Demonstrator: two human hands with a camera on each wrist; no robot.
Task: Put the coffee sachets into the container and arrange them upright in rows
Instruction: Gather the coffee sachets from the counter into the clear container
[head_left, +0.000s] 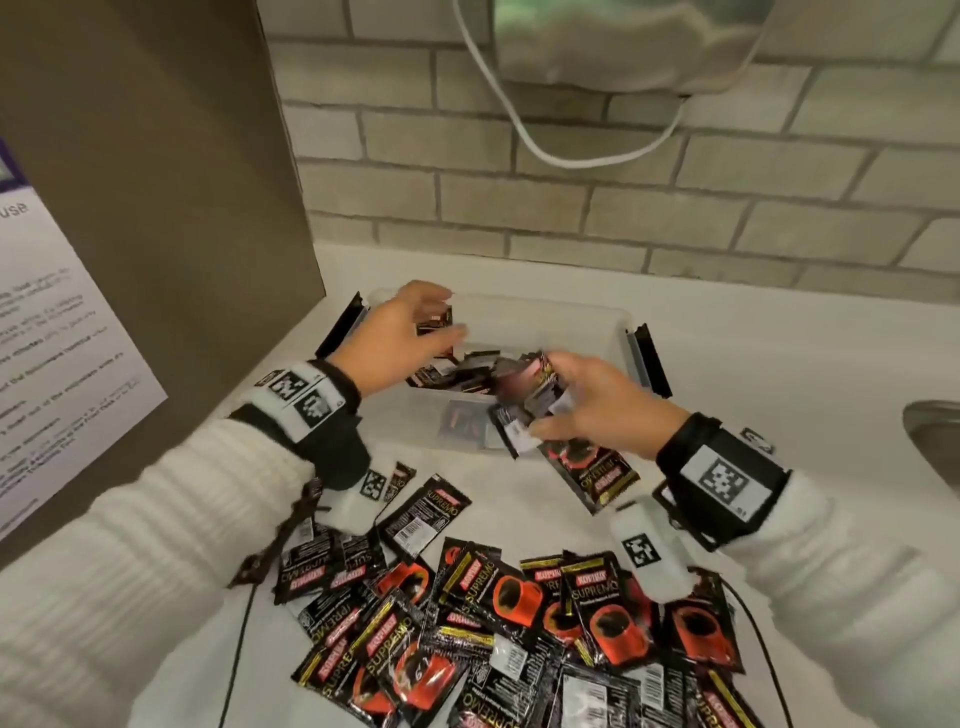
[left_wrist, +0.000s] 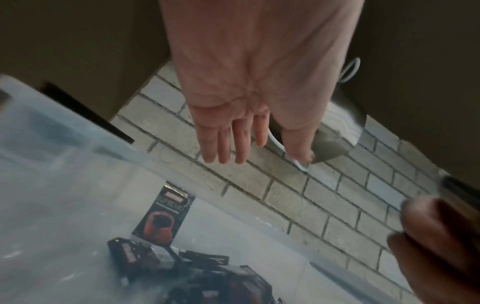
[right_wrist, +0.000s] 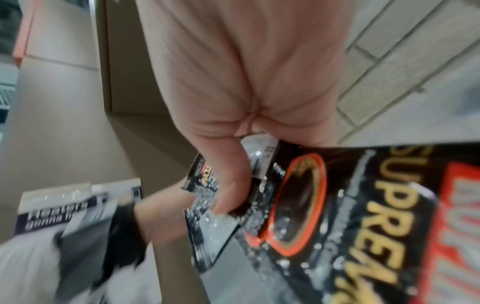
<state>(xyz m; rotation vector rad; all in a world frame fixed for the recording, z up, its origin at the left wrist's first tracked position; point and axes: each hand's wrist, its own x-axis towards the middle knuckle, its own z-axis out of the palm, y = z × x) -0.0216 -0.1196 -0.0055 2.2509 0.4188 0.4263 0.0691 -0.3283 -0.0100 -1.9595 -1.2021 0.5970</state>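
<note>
A clear plastic container stands by the brick wall with several black-and-red coffee sachets lying loose inside. One sachet stands upright against its far wall. My left hand hovers over the container's left end; its fingers are straight and hold nothing. Over the front rim my right hand grips a bunch of sachets, thumb pressed on the bunch. A big pile of sachets lies on the white counter in front.
A tall cardboard box with a printed sheet rises close on the left. A white cable hangs from a wall unit above the container. A metal sink edge shows at the far right. Black cords run beside the pile.
</note>
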